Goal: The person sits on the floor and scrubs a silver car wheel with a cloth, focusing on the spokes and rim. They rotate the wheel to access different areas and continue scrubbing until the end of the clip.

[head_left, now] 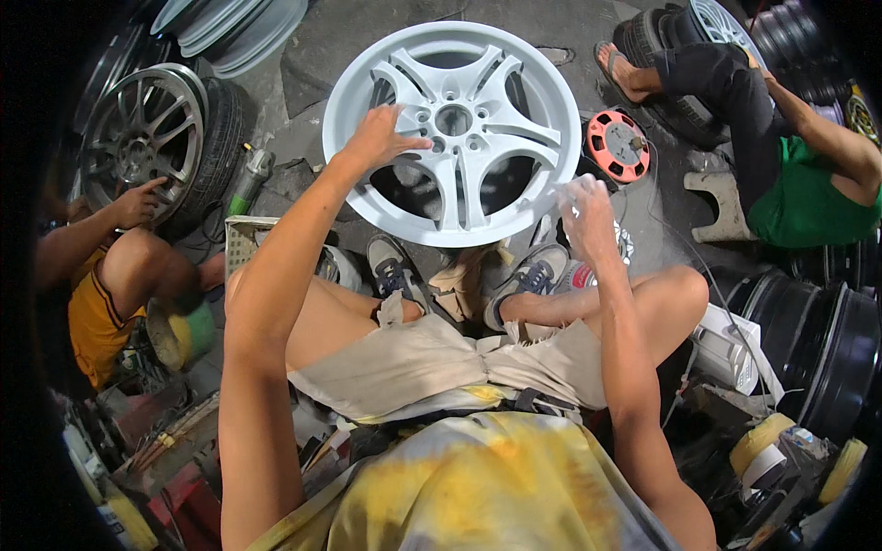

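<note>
A pale grey-white car wheel rim with double spokes lies face up in front of my shoes. My left hand is over its left spokes near the hub, thumb and fingers apart, with nothing seen in it. Whether it touches the spokes I cannot tell. Beside the rim's lower right edge is my right hand, its fingers white with dust and curled together. Anything small inside those fingers is hidden.
An orange-red cable reel sits right of the rim. A green angle grinder lies to the left. At left, a person's hand touches a dark wheel. Another person in green sits at right. Black rims stand lower right.
</note>
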`<state>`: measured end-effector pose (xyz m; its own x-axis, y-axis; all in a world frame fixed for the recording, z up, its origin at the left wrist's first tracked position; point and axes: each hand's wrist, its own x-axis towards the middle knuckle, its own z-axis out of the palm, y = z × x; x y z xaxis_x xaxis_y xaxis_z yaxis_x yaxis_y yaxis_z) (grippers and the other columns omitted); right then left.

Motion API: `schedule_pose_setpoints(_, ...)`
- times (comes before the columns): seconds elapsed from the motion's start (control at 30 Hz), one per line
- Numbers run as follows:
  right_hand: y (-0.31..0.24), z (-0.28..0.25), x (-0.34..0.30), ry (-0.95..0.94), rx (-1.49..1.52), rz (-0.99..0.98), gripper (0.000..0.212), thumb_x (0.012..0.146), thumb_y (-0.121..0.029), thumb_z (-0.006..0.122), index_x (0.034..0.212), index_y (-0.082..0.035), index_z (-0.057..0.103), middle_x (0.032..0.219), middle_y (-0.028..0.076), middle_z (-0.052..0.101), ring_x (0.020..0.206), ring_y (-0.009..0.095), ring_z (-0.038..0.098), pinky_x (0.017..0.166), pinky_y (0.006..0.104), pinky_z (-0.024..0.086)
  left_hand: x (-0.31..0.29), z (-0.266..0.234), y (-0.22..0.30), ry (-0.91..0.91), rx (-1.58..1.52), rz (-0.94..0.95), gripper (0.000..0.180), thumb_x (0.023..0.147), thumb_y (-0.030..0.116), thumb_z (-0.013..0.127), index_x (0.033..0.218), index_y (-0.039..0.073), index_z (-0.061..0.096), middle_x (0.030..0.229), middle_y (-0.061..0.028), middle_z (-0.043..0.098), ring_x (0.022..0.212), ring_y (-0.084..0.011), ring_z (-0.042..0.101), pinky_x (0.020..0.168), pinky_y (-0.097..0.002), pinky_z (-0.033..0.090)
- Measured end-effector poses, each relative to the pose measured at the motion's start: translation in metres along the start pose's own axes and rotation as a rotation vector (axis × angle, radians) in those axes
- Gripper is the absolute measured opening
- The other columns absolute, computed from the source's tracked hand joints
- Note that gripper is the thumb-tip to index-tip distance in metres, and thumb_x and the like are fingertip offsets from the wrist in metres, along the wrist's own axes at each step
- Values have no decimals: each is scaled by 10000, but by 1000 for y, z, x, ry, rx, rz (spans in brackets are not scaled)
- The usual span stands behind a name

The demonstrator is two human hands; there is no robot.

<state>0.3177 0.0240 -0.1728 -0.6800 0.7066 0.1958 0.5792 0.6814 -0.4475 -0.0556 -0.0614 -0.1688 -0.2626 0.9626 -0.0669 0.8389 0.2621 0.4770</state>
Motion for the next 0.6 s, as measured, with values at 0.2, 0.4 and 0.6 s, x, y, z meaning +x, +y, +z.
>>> schedule_pose_setpoints(0.2,11,-12,-5,73,-109,220,153,885,-114,665,1011,-34,698,974,192,609,948,402,608,827,493,504,1,43,48,-14,70,370,546,999,432,599,1324,-7,607,1376,-233,573,1305,-382,526,1100,-444,437)
schedule_pose_setpoints(0.4,9,-8,-9,-31,1,308,170,899,-173,665,989,-30,677,1015,251,639,897,454,658,792,544,525,6,127,131,69,370,432,559,1010,377,532,1485,83,504,1452,-207,491,1362,-405,440,1133,-590,318)
schedule_pose_setpoints(0.6,21,-22,-12,20,-7,341,191,900,-205,681,991,-38,683,999,237,649,893,438,667,778,529,538,17,154,170,33,663,497,632,914,119,560,1534,131,438,1435,-200,466,1317,-381,460,1105,-591,343)
